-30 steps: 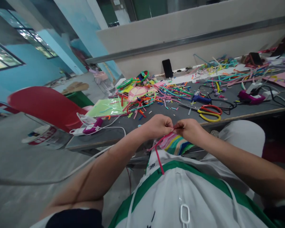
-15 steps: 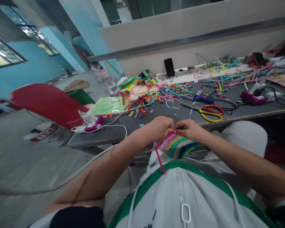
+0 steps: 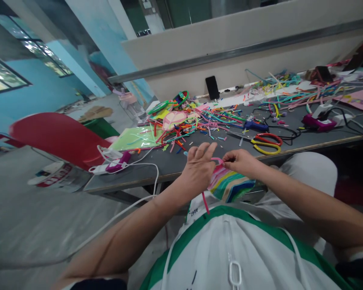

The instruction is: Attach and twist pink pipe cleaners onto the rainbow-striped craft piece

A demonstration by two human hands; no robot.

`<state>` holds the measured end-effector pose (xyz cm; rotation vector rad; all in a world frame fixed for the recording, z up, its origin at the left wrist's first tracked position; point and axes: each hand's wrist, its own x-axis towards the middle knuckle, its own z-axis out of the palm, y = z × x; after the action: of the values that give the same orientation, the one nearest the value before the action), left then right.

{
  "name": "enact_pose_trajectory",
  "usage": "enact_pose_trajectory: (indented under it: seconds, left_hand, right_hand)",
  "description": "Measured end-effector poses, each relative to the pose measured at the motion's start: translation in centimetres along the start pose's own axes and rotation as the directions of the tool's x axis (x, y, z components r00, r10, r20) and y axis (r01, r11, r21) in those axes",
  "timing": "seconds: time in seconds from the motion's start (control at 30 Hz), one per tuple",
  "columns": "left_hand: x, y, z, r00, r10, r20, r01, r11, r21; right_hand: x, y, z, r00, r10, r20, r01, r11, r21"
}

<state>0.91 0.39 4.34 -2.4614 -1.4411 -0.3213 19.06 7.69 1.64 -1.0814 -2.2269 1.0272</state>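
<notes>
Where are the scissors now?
In the head view, the scissors lie right of centre on the table near its front edge, beyond the right hand and in front of the blue glue gun.

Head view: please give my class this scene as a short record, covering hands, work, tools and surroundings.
Left hand: at the striped piece's left side; its grip is hidden
Right hand: pinching a pink strand near the piece's upper edge
Striped piece: pink, yellow, green, beige and blue bands
Scissors: on the table, red and yellow handles
Table: grey, strewn with coloured strips
Phone: leaning against the wall
</notes>
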Motion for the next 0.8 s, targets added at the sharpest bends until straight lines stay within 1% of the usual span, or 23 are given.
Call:
enact_pose_trajectory:
  seconds: [0.13,0.23,0.3,0.4,0.53,0.6,0.67,0.73,0.77,0.8]
  left_hand:
    - [0.1,0.1,0.8,0.999,-0.05,0.01,0.051,0.992,-0.112]
    - [0.4,0.0,0.9,0.994,-0.106,-0.015,0.1,0.969,-0.226]
    - [0.8,-0.1,0.9,0.989,-0.149,-0.001,0.142,0.941,-0.307]
    - [1.5,-0.1,0.8,0.979,-0.2,0.041,0.2,0.894,-0.402]
    - [2.0,-0.2,0.5,0.967,-0.25,0.042,0.236,0.831,-0.504]
    - [2.1,-0.5,-0.1,0.974,-0.22,0.05,0.214,0.832,-0.512]
    - [2.2,-1.1,-1.2,0.985,-0.133,0.11,0.171,0.829,-0.532]
    - [2.3,-2.0,-2.7,0.98,-0.07,0.188,0.169,0.79,-0.59]
    - [2.4,-2.5,-3.5,0.974,-0.079,0.211,0.196,0.763,-0.616]
    - [2.5,-2.9,-4.2,0.968,-0.117,0.222,0.234,0.743,-0.628]
  right_hand:
    - [0.1,0.1,-0.1,0.999,-0.012,-0.032,0.009,0.995,-0.098]
    - [0.1,0.3,-0.1,0.999,-0.014,-0.048,0.004,0.98,-0.197]
    - [0.0,0.2,-0.1,0.999,-0.031,-0.043,0.019,0.965,-0.262]
    - [-0.1,-0.2,-0.1,0.996,-0.087,-0.026,0.072,0.932,-0.355]
    - [0.1,-0.8,0.1,0.981,-0.196,0.005,0.174,0.857,-0.485]
    - [0.3,-0.9,0.0,0.978,-0.205,0.04,0.195,0.829,-0.524]
    - [0.5,-1.1,-0.3,0.978,-0.188,0.093,0.208,0.81,-0.548]
    - [0.5,-1.5,-0.9,0.97,-0.187,0.153,0.242,0.788,-0.566]
    - [0.4,-1.8,-1.3,0.964,-0.198,0.179,0.266,0.774,-0.575]
    - [0.4,-2.3,-1.7,0.956,-0.215,0.199,0.292,0.756,-0.586]
